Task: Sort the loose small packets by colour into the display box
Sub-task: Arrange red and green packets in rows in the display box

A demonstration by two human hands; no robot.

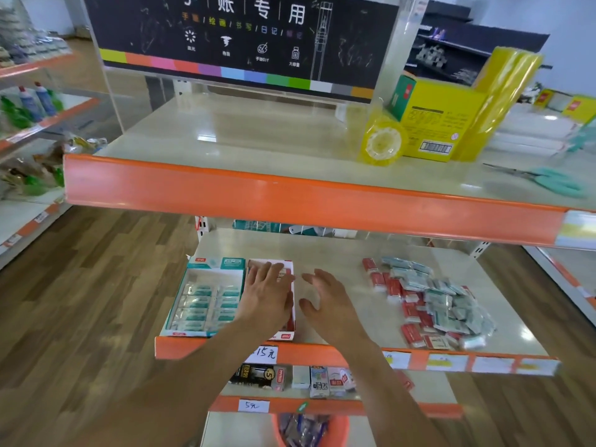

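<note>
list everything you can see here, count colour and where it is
display box: one, white with teal and red trim, left of the middle shelf
sorted packets: many, teal, in rows in the box's left compartment
loose packets: a heap, red and teal mixed, right of the middle shelf
tape roll: one, yellow, top shelf
carton: one, yellow and green, top shelf behind the roll
scissors: one pair, teal handles, top shelf right
sign: one, black with a colour strip, back of the top shelf
small boxed goods: several, mixed colours, shelf below
bucket: one, orange, bottom
left hand: open, over the box's right compartment
right hand: open, just right of the box
</note>
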